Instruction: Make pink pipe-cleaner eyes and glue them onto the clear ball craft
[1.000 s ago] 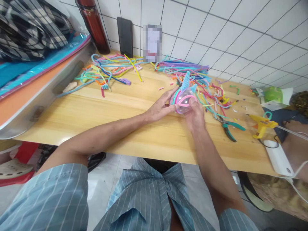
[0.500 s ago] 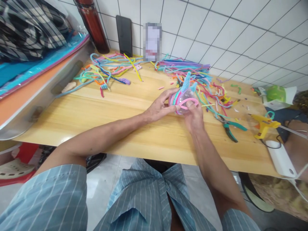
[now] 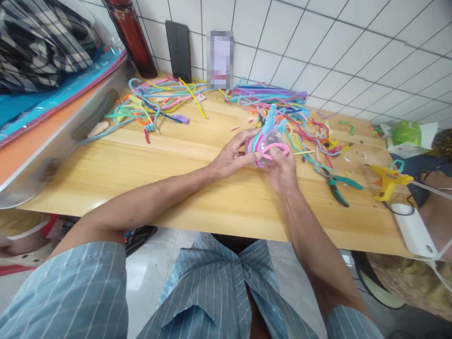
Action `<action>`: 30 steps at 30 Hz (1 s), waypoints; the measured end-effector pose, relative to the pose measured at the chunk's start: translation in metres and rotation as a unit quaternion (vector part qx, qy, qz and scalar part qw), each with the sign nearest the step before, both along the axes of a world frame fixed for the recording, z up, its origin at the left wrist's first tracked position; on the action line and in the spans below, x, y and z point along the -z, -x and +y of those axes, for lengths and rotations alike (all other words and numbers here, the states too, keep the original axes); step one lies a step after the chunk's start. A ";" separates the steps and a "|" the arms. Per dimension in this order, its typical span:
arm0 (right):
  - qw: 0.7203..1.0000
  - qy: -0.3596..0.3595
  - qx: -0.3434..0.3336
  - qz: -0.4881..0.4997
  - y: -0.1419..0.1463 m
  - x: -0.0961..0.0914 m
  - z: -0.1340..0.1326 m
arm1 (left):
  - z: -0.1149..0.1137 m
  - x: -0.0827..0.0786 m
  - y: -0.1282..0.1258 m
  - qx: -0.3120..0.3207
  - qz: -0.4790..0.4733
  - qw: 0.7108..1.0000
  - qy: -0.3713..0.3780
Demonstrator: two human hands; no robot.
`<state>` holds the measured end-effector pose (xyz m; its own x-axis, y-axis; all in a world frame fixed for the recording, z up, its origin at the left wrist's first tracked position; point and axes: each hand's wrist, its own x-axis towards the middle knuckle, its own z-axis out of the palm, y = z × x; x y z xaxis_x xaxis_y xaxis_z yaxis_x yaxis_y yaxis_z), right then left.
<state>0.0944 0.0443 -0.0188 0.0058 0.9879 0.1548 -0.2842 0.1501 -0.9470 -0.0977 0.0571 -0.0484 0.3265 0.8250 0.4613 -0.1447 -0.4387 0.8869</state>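
Between my hands is a clear, rounded ball (image 3: 274,137) with pink, purple and teal pipe cleaners wrapped on its left side. A blue horn-like piece (image 3: 270,120) of coiled pipe cleaner and a smaller blue tuft stand at its top. My left hand (image 3: 235,153) is closed on the ball's left side, thumb towards the front. With its thumb, my right hand (image 3: 283,167) presses a pink pipe cleaner loop (image 3: 276,149) against the front of the ball. The right fingers are mostly hidden behind it.
Loose pipe cleaners (image 3: 141,110) lie at the back left, with a bundle (image 3: 278,96) behind my hands. Teal-handled pliers (image 3: 339,186), a yellow glue gun (image 3: 388,181) and a white power strip (image 3: 413,230) are at right. Two phones and a red flask (image 3: 136,42) stand along the wall.
The whole view has shifted slightly. Both hands keep their hold on the ball, and the pink loop stays at its front under my right thumb.
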 end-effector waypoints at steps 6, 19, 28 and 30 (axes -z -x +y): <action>1.000 -0.003 0.001 -0.008 0.000 0.000 0.000 | -0.001 -0.002 -0.001 -0.004 0.005 1.000 0.009; 0.999 0.029 0.013 -0.014 -0.002 -0.004 0.000 | 0.004 0.004 -0.002 0.046 0.008 0.999 0.021; 0.999 0.028 0.008 -0.016 -0.004 -0.004 0.000 | 0.010 0.012 -0.001 0.055 0.004 0.998 0.019; 0.999 0.026 0.003 -0.021 -0.005 -0.004 0.001 | 0.012 0.013 -0.001 0.053 0.003 0.999 0.014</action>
<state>0.0993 0.0450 -0.0147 0.0068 0.9946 0.1033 -0.2440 0.1018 -0.9644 -0.0967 0.0691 -0.0613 0.4151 0.7981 0.4367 -0.1831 -0.3969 0.8994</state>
